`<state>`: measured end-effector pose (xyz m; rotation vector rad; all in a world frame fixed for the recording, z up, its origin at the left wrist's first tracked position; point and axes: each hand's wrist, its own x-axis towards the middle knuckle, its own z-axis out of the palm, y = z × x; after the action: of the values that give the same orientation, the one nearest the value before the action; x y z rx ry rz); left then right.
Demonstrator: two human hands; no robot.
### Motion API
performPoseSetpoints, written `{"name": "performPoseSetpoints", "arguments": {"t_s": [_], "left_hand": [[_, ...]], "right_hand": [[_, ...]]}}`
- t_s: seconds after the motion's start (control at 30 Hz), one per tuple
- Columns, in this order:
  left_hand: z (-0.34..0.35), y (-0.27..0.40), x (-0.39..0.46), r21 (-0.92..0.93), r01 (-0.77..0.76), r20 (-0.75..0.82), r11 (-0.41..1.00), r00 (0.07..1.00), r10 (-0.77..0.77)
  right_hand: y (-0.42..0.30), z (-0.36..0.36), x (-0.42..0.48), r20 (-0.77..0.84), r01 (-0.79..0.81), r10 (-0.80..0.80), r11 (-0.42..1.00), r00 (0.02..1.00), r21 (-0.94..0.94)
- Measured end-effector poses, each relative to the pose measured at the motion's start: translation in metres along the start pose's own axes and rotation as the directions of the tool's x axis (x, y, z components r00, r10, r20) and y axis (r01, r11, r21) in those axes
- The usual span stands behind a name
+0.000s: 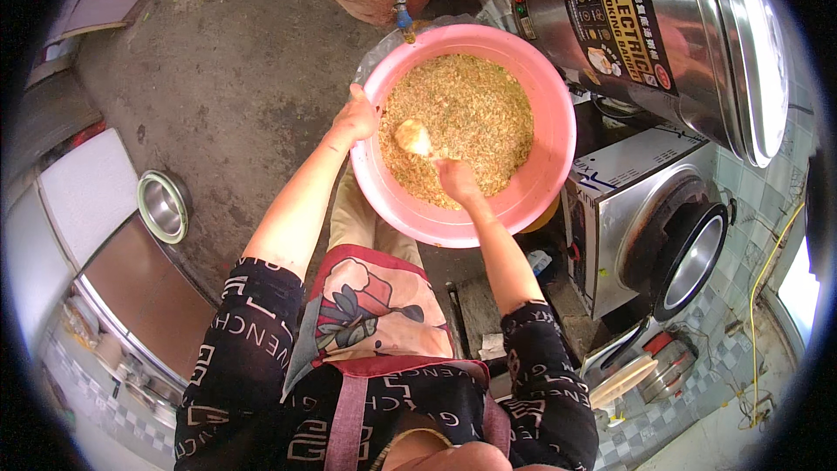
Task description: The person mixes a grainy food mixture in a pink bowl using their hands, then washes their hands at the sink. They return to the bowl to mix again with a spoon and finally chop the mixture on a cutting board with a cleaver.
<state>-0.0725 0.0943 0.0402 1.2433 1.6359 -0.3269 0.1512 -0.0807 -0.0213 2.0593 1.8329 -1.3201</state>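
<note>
A large pink plastic basin (556, 131) stands before me, holding a wide heap of loose, brownish chopped mix (471, 98) with green flecks. My left hand (357, 119) grips the basin's left rim, thumb up near the edge. Inside the basin, my right hand (458, 180) is closed around the handle of a pale scoop or ladle (413, 137). The scoop's rounded bowl rests at the surface of the mix, left of the hand. Most of its handle is hidden by my fingers.
Right of the basin stand a steel electric cooking barrel (628, 33) and a steel stove unit (628, 209) with a black-rimmed pot (693, 261). A worn container with a blue-handled tap (403, 18) is beyond the basin. To the left sits a steel bowl (162, 207) with a pale green rim.
</note>
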Motion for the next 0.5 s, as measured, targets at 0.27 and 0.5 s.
{"name": "performPoseSetpoints", "arguments": {"t_s": [0.27, 0.5], "left_hand": [[0.007, 0.001, 0.012, 0.025, -0.045, 0.052, 0.999, 0.998, 0.043], [0.003, -0.008, 0.009, 0.018, 0.008, 0.03, 1.0, 1.0, -0.008]], "right_hand": [[0.16, -0.042, -0.076, 0.057, -0.27, 0.316, 0.881, 0.947, -0.388], [0.068, -0.095, -0.077, 0.093, 0.027, 0.026, 0.845, 0.995, -0.534]]}}
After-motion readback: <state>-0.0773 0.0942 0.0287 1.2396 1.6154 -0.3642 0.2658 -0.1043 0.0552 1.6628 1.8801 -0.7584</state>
